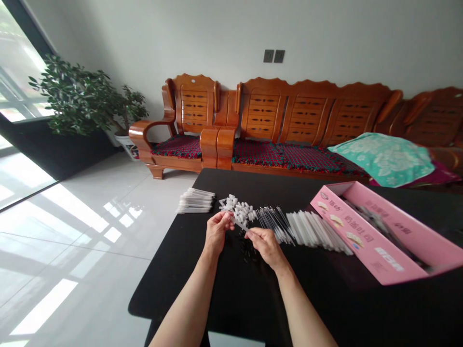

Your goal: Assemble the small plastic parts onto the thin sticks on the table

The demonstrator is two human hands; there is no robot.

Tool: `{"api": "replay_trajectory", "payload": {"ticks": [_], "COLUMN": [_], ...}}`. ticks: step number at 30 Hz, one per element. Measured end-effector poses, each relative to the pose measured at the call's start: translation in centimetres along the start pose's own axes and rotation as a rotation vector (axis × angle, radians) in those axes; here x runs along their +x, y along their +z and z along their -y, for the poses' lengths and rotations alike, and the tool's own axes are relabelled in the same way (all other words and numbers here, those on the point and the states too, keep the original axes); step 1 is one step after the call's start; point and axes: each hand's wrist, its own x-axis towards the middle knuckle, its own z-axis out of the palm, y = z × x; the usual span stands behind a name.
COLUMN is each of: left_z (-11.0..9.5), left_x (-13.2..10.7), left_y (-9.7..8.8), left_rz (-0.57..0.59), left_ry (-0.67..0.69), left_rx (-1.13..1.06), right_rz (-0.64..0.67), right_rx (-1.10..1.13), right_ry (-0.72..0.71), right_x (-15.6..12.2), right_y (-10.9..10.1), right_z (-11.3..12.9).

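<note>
My left hand (pixel 218 230) and my right hand (pixel 265 246) are raised just above a black table (pixel 231 294). Between their fingertips they grip a thin white plastic stick (pixel 240 222). Directly beyond the hands lies a heap of small white plastic pieces (pixel 237 208). Small black pieces (pixel 246 248) are scattered under and between my hands. A bundle of white tubes (pixel 196 201) lies to the left of the heap. To the right are thin dark rods (pixel 275 224) and a row of white sticks (pixel 314 232).
A pink cardboard box (pixel 379 231) stands open on the table's right side, holding dark contents that are blurred. Beyond the table's far edge is a carved wooden sofa (pixel 289 123) with a teal cloth. A potted plant (pixel 79 96) stands by the window, and white floor tiles lie to the left.
</note>
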Motion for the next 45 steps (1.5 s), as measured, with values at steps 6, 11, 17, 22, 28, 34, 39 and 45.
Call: {"api": "replay_trajectory", "payload": {"ticks": [6, 11, 17, 22, 28, 34, 39, 45], "left_z": [-0.1, -0.2, -0.1, -0.3, -0.2, -0.3, -0.5, 0.2], "left_x": [-0.1, -0.1, 0.0, -0.1, -0.1, 0.1, 0.1, 0.1], "left_y": [0.0, 0.2, 0.1, 0.2, 0.4, 0.1, 0.1, 0.3], "left_rz": [0.032, -0.02, -0.048, -0.003, -0.11, -0.104, -0.013, -0.134], "left_ry": [-0.017, -0.026, -0.017, -0.016, -0.039, -0.029, -0.017, -0.025], "left_rx": [-0.01, 0.0, 0.019, 0.022, 0.027, 0.018, 0.018, 0.034], "right_rz": [-0.018, -0.043, -0.097, -0.043, -0.108, -0.117, -0.06, -0.132], "right_rx": [0.033, 0.022, -0.054, 0.061, -0.144, -0.178, 0.04, -0.196], "right_ry": [0.041, 0.03, -0.024, 0.079, -0.073, -0.092, 0.063, -0.1], "right_x": [-0.2, -0.1, 0.2, 0.2, 0.0, 0.3, 0.3, 0.0], "right_y": [-0.1, 0.0, 0.2, 0.1, 0.5, 0.7, 0.1, 0.6], "right_z": [0.6, -0.2, -0.5, -0.6, 0.0, 0.2, -0.9, 0.2]}}
